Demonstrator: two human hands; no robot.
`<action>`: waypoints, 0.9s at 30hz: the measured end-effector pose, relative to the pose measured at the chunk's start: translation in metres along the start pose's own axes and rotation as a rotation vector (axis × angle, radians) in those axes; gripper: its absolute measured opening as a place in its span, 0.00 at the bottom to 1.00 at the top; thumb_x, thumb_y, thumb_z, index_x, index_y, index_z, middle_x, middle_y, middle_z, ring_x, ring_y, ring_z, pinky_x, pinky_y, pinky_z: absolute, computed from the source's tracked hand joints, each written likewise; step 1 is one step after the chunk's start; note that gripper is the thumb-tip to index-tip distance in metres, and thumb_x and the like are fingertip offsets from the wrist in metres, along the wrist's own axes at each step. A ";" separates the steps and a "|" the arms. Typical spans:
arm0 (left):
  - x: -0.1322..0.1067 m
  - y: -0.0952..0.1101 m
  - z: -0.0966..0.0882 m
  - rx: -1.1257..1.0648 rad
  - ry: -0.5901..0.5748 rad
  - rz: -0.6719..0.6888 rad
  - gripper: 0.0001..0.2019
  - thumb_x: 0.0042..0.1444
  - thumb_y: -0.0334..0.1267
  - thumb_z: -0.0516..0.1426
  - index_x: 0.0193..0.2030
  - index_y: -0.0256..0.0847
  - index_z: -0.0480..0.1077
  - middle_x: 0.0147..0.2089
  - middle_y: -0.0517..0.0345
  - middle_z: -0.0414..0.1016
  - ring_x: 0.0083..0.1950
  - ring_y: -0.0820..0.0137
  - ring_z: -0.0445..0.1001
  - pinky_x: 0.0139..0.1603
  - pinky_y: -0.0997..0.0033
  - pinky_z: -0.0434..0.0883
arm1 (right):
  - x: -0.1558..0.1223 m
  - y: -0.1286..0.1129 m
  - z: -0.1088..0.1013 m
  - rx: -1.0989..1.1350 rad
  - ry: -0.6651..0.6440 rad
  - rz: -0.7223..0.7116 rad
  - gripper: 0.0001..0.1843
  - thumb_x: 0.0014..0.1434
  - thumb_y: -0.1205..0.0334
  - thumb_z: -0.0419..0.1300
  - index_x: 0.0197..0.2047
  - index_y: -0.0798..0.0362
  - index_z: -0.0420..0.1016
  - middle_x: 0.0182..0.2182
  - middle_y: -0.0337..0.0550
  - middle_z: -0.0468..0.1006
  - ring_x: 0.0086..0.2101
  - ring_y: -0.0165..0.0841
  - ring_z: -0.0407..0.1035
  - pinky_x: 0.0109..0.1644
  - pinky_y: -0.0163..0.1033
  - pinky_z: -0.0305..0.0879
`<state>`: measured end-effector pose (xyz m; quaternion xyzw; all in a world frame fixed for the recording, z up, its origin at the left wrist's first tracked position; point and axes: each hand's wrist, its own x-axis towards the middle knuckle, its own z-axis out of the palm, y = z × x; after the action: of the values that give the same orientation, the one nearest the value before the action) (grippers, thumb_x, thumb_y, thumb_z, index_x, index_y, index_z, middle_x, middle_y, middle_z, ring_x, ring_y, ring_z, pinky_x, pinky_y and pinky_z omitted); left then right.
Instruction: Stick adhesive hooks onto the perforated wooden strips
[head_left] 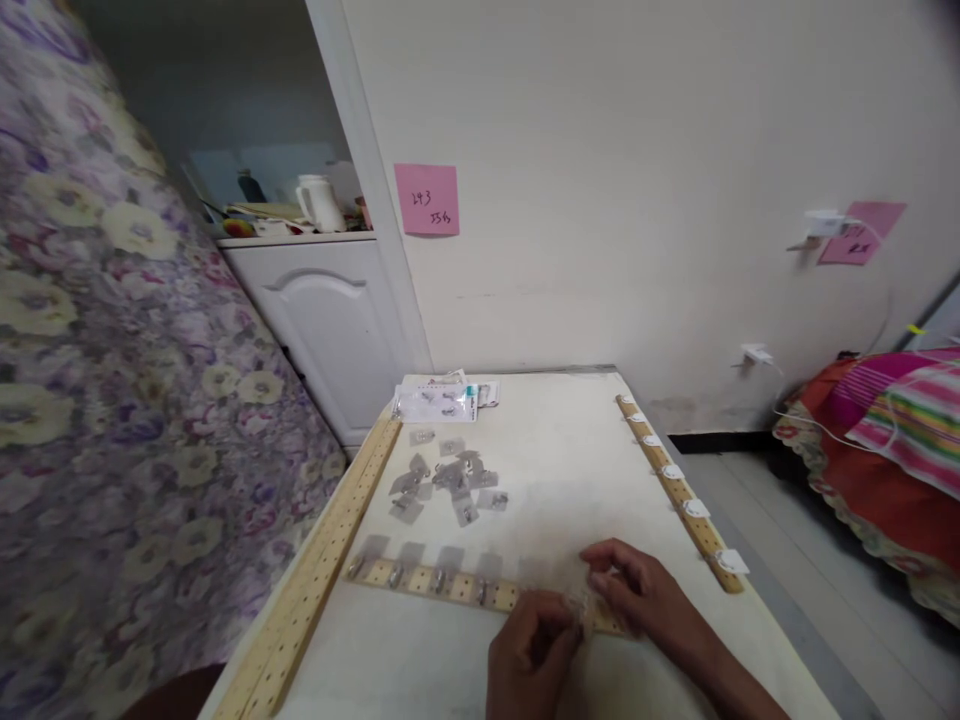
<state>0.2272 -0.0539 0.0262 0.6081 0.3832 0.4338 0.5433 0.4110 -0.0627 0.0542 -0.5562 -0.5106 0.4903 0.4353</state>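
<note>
Near the front of the table, my left hand (531, 648) is closed in a pinch over the right part of a short wooden strip (420, 580). At its fingertips is a blurred clear adhesive hook (583, 608). Just right of it, my right hand (637, 590) hovers by the strip's end, its fingers bent and slightly apart from the thumb, with nothing visible between them. Several clear hooks stand along the strip, one of them a metal hook on a clear pad (441, 575). Farther back lies a loose pile of clear adhesive hooks (454, 478).
Long perforated wooden strips (330, 550) line the table's left edge. Another wooden strip (686, 500) with several white hooks (696, 508) runs along the right. Packaged hooks (435, 402) lie at the back left. A floral curtain (150, 400) hangs left; a bed (847, 430) stands right.
</note>
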 end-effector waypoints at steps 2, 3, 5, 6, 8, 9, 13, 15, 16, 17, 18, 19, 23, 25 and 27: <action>-0.002 -0.002 0.002 -0.031 -0.029 -0.022 0.03 0.50 0.36 0.59 0.29 0.40 0.69 0.33 0.58 0.73 0.35 0.70 0.71 0.37 0.73 0.68 | 0.001 0.002 0.006 0.028 -0.017 0.023 0.18 0.53 0.48 0.59 0.40 0.52 0.68 0.23 0.32 0.66 0.18 0.23 0.56 0.20 0.30 0.51; -0.003 -0.003 0.003 -0.038 -0.043 -0.041 0.02 0.50 0.35 0.59 0.30 0.40 0.69 0.33 0.58 0.73 0.35 0.70 0.71 0.37 0.73 0.68 | 0.001 0.003 0.009 0.031 -0.023 0.026 0.16 0.53 0.49 0.59 0.38 0.52 0.68 0.21 0.31 0.65 0.18 0.23 0.56 0.20 0.30 0.51; -0.007 -0.004 0.006 -0.031 -0.070 -0.103 0.05 0.49 0.32 0.58 0.34 0.40 0.69 0.32 0.59 0.73 0.35 0.70 0.72 0.38 0.72 0.69 | 0.001 0.002 0.012 0.015 -0.031 0.011 0.12 0.53 0.54 0.60 0.36 0.53 0.69 0.19 0.30 0.63 0.19 0.23 0.56 0.22 0.30 0.51; -0.008 -0.006 0.007 -0.025 -0.078 -0.137 0.07 0.48 0.32 0.58 0.36 0.40 0.68 0.33 0.59 0.74 0.35 0.69 0.73 0.39 0.72 0.69 | 0.000 0.001 0.012 0.002 -0.033 -0.002 0.10 0.53 0.57 0.60 0.35 0.53 0.70 0.19 0.30 0.63 0.20 0.24 0.56 0.24 0.30 0.52; -0.013 -0.009 0.009 -0.016 -0.075 -0.190 0.10 0.47 0.32 0.58 0.38 0.40 0.66 0.33 0.59 0.74 0.35 0.70 0.73 0.38 0.72 0.69 | 0.001 0.001 0.009 -0.027 -0.031 -0.024 0.07 0.53 0.61 0.59 0.34 0.54 0.71 0.20 0.31 0.63 0.22 0.25 0.56 0.26 0.31 0.52; -0.015 -0.012 0.010 -0.007 -0.070 -0.204 0.10 0.47 0.32 0.58 0.38 0.40 0.66 0.33 0.59 0.74 0.34 0.70 0.73 0.37 0.72 0.69 | 0.001 0.001 0.008 -0.042 -0.033 -0.028 0.06 0.52 0.62 0.58 0.34 0.54 0.71 0.20 0.31 0.63 0.23 0.25 0.57 0.26 0.31 0.52; -0.024 -0.026 0.007 0.165 -0.120 -0.164 0.05 0.50 0.34 0.55 0.35 0.40 0.65 0.30 0.60 0.72 0.31 0.71 0.70 0.32 0.74 0.66 | 0.007 0.008 0.001 -0.131 -0.017 -0.021 0.05 0.52 0.65 0.56 0.32 0.54 0.72 0.21 0.32 0.65 0.24 0.27 0.58 0.28 0.32 0.53; -0.027 -0.032 0.004 0.310 -0.162 -0.054 0.03 0.52 0.34 0.53 0.34 0.41 0.66 0.28 0.61 0.70 0.29 0.72 0.68 0.30 0.75 0.64 | 0.011 0.013 0.000 -0.176 -0.005 -0.021 0.05 0.51 0.66 0.56 0.32 0.54 0.73 0.21 0.33 0.66 0.24 0.27 0.59 0.28 0.32 0.54; -0.028 -0.034 0.001 0.379 -0.177 0.031 0.03 0.53 0.33 0.52 0.34 0.41 0.66 0.28 0.61 0.69 0.29 0.71 0.68 0.31 0.74 0.64 | 0.013 0.015 0.001 -0.192 -0.002 -0.024 0.05 0.50 0.66 0.56 0.31 0.54 0.73 0.21 0.33 0.66 0.25 0.28 0.59 0.29 0.32 0.54; -0.029 -0.035 -0.001 0.442 -0.188 0.119 0.04 0.53 0.33 0.51 0.34 0.42 0.66 0.30 0.59 0.70 0.30 0.71 0.68 0.32 0.74 0.65 | 0.014 0.017 0.002 -0.202 -0.005 -0.029 0.05 0.50 0.67 0.56 0.31 0.54 0.73 0.21 0.33 0.66 0.25 0.28 0.60 0.29 0.32 0.54; -0.029 -0.035 -0.003 0.498 -0.206 0.194 0.05 0.53 0.32 0.51 0.35 0.42 0.67 0.32 0.58 0.71 0.33 0.69 0.69 0.34 0.73 0.66 | 0.015 0.019 0.003 -0.207 -0.009 -0.036 0.06 0.50 0.67 0.55 0.31 0.54 0.73 0.21 0.33 0.67 0.25 0.28 0.60 0.29 0.32 0.54; -0.029 -0.034 -0.006 0.546 -0.227 0.249 0.07 0.54 0.31 0.50 0.36 0.42 0.67 0.34 0.56 0.72 0.35 0.68 0.70 0.36 0.72 0.67 | 0.017 0.021 0.004 -0.209 -0.014 -0.042 0.06 0.51 0.67 0.55 0.31 0.54 0.73 0.21 0.34 0.67 0.25 0.28 0.60 0.29 0.32 0.54; -0.025 -0.027 -0.010 0.655 -0.303 0.260 0.11 0.55 0.30 0.50 0.42 0.42 0.69 0.40 0.51 0.73 0.42 0.65 0.72 0.42 0.69 0.70 | 0.022 0.025 0.008 -0.215 -0.025 -0.048 0.06 0.52 0.65 0.55 0.33 0.54 0.73 0.22 0.34 0.69 0.26 0.28 0.62 0.30 0.32 0.56; -0.021 -0.024 -0.009 0.671 -0.312 0.219 0.11 0.55 0.30 0.50 0.43 0.42 0.69 0.41 0.50 0.74 0.42 0.65 0.73 0.42 0.68 0.71 | 0.026 0.026 0.008 -0.225 -0.020 -0.044 0.07 0.52 0.65 0.55 0.33 0.54 0.73 0.23 0.35 0.70 0.27 0.29 0.63 0.31 0.32 0.57; -0.018 -0.022 -0.006 0.679 -0.307 0.157 0.11 0.56 0.31 0.49 0.43 0.43 0.69 0.42 0.51 0.74 0.43 0.64 0.73 0.43 0.68 0.71 | 0.029 0.028 0.008 -0.242 -0.013 -0.048 0.06 0.52 0.65 0.55 0.33 0.54 0.73 0.23 0.35 0.71 0.27 0.29 0.63 0.31 0.32 0.57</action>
<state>0.2154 -0.0660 0.0029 0.8389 0.3716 0.2263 0.3271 0.4072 -0.0366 0.0227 -0.5893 -0.5821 0.4180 0.3732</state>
